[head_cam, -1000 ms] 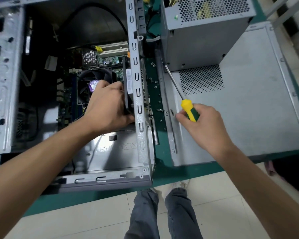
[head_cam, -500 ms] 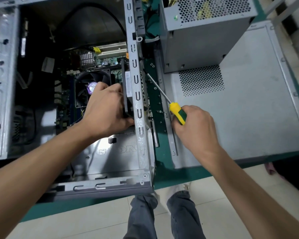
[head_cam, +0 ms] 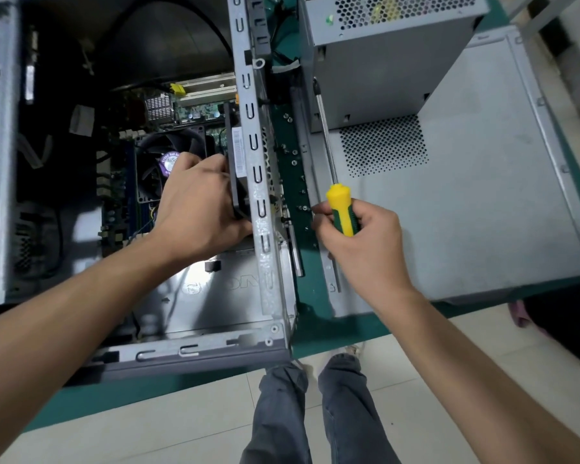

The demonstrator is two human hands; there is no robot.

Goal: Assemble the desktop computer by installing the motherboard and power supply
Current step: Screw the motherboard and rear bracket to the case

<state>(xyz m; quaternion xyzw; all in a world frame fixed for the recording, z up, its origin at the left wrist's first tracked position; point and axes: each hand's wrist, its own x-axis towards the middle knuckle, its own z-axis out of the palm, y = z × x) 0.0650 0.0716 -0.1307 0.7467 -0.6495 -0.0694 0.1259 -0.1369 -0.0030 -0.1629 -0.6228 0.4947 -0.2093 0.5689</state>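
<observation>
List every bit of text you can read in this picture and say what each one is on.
"NOVO" embossed upside down, start hidden: metal plate inside the computer case.
Purple round sticker on the fan: print too blurred to read.
White barcode label on the black part that the left hand holds: too small.
Power supply, screwdriver: no text.

Open grey computer case: bare sheet metal, dull, speckled along frame rail. Grey boxy power supply: matt metal, honeycomb-perforated top. Flat grey side panel: matt painted metal, scuffed, perforated patch. Yellow-green screwdriver: smooth plastic handle, shiny steel shaft. Green table mat: matt.
</observation>
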